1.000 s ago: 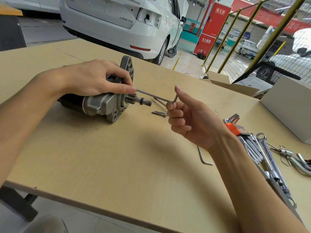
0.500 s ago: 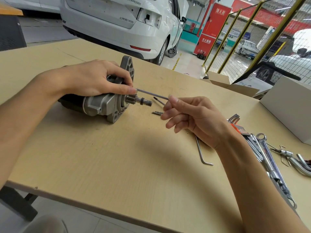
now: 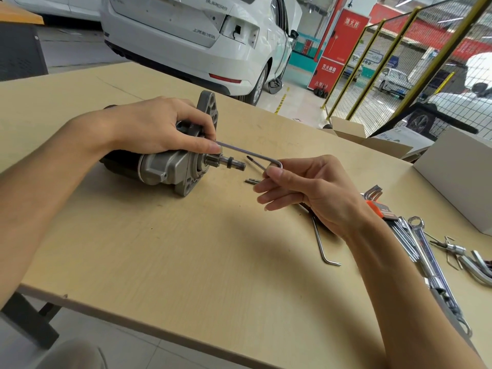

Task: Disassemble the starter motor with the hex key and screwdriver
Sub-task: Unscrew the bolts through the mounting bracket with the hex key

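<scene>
Starter motor [image 3: 170,166] on table [image 3: 186,262], clasped by left hand [image 3: 157,129]; right hand [image 3: 306,190] has re-pinched the hex key [image 3: 250,155] bend, handle swung round since a second ago, bolt loosening.

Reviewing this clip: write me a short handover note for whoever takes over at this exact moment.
Left hand grips the starter motor, lying on its side on the table.
Right hand pinches the short arm of the hex key; its long arm runs into the motor housing by the left fingertips.
Done: one small loose bolt lies on the table near the shaft.
Left: housing not separated; the screwdriver isn't identifiable. Spare hex key lies near the right wrist.
</scene>
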Tool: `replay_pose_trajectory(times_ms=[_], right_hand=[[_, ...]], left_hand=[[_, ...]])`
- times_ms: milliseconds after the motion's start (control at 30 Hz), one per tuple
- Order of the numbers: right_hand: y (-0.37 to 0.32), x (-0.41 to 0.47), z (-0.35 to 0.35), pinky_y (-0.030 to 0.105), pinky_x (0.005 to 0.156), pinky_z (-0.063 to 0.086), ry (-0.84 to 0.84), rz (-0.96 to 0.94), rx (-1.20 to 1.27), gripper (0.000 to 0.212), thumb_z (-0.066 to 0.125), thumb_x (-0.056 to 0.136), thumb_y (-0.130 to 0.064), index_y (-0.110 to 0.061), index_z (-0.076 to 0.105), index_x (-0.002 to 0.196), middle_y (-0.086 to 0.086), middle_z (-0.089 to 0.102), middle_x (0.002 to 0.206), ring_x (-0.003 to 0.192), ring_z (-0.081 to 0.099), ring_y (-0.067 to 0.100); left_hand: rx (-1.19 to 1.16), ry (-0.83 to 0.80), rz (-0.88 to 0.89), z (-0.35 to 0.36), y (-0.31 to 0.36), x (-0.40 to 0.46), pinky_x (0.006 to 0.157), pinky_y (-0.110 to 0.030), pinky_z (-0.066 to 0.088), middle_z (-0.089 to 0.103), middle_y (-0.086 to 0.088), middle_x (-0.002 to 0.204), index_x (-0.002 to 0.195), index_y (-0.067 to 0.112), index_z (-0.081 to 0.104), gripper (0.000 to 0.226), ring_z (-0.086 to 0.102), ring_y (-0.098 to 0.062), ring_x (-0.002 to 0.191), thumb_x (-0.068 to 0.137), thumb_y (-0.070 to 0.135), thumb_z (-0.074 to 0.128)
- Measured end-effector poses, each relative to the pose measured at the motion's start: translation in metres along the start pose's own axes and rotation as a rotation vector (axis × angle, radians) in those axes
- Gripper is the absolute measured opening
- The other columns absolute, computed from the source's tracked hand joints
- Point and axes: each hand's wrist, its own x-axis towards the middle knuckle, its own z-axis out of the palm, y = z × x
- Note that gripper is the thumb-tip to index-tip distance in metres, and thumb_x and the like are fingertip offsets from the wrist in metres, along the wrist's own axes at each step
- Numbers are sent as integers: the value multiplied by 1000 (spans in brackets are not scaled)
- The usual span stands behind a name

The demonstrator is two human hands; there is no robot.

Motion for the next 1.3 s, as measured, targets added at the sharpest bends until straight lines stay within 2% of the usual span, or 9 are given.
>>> replay_pose_trajectory(times_ms=[233, 433, 533, 600, 700, 867, 1067, 1200, 1300], right_hand=[[3, 0, 0, 30, 65, 60, 50, -73, -121, 11, 65, 91, -7, -5, 75, 90, 14, 76, 82, 75, 75, 31], [7, 0, 1, 31, 66, 61, 103, -142, -198, 13, 63, 94, -3, -5, 73, 101, 12, 77, 82, 75, 75, 27], [8, 1, 2, 30, 66, 60, 133, -171, -223, 14, 61, 95, -3, -10, 73, 99, 8, 77, 80, 74, 75, 25], [8, 2, 4, 30, 66, 60, 147, -179, -229, 15, 59, 96, -3, -12, 72, 98, 5, 77, 78, 74, 75, 25], [7, 3, 5, 29, 62, 59, 162, -164, -172, 18, 54, 100, -4, -8, 71, 96, 6, 74, 72, 69, 74, 25], [8, 7, 11, 25, 54, 54, 192, -45, -18, 25, 46, 105, -12, -2, 68, 96, 6, 63, 62, 60, 70, 24], [5, 5, 10, 22, 52, 54, 115, 57, 207, 25, 46, 104, -11, 1, 67, 96, 7, 65, 64, 58, 70, 21], [2, 4, 12, 21, 49, 53, 120, 69, 235, 27, 49, 102, -14, 0, 68, 88, 7, 65, 62, 55, 69, 20], [-1, 3, 14, 19, 46, 51, 126, 93, 278, 28, 51, 101, -14, -1, 68, 83, 7, 64, 60, 52, 67, 18]], left_hand=[[25, -6, -22, 0, -2, 0, 74, -28, 40, 54, 23, 91, 86, 46, 66, 25, 53, 3, 87, 66, 62, 67], [42, -10, -22, 0, -6, 0, 73, -28, 39, 53, 28, 93, 87, 47, 65, 16, 52, 7, 89, 76, 46, 77], [18, -17, -25, 0, -5, -1, 72, -27, 39, 54, 28, 94, 91, 52, 63, 23, 52, 10, 89, 72, 50, 77], [6, -21, -24, -1, -3, -1, 74, -23, 40, 57, 28, 101, 103, 61, 58, 39, 53, 14, 92, 73, 48, 78], [3, -4, -11, -1, -2, -2, 79, -18, 40, 58, 24, 114, 114, 68, 50, 55, 53, 14, 100, 77, 42, 80], [4, 24, -9, -1, -3, -3, 85, -17, 40, 61, 17, 118, 117, 67, 50, 59, 56, 5, 105, 75, 39, 82], [73, 40, 2, -2, -2, -3, 93, -36, 49, 67, 8, 109, 115, 64, 51, 54, 61, -14, 101, 74, 50, 82], [93, 49, 16, -1, 0, -3, 89, -42, 51, 68, 10, 104, 114, 63, 52, 47, 63, -14, 96, 77, 48, 77], [101, 67, 23, -1, -1, -3, 87, -40, 52, 68, 11, 103, 113, 63, 53, 47, 62, -11, 94, 77, 46, 78]])
